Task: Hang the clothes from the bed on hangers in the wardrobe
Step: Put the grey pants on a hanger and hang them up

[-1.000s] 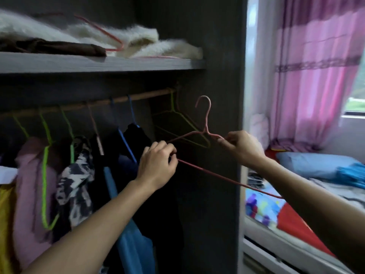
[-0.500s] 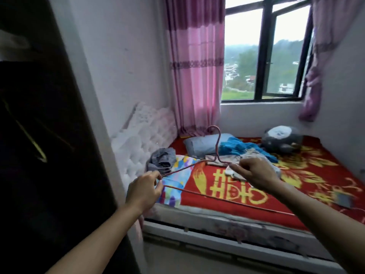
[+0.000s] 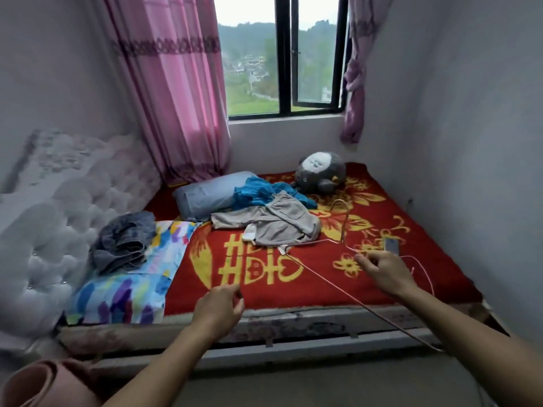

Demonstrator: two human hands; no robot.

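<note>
A head-worn camera looks down over a person's two bare forearms toward a bed (image 3: 382, 207) covered by a red blanket with yellow patterns, under a window (image 3: 282, 54) with a pink curtain (image 3: 176, 98). The right hand (image 3: 382, 270) pinches a thin pink wire hanger (image 3: 345, 226) at its shoulder just below the neck, thumb and fingers closed on the wire; the hook points up and away, and the long bottom bar slants back toward the person. The left hand (image 3: 219, 311) hovers over the near edge of the bed with fingers loosely curled, holding nothing and well apart from the hanger. The clothes to be hung lie on the bed: beige trousers (image 3: 276, 224) spread in the middle, just beyond the hanger's far tip; a blue garment (image 3: 258, 192) crumpled behind them against a pale blue pillow (image 3: 211, 192); and a denim garment (image 3: 123, 245) bunched at the left on a multicoloured cover. A grey soft toy (image 3: 320, 176) sits near the window. The wardrobe is out of view. The step in hand appears to be bringing an empty hanger to the clothes. The next move likely calls for the free left hand to reach forward and lift one garment, probably the nearby trousers, so it can be draped over the bar.
</note>
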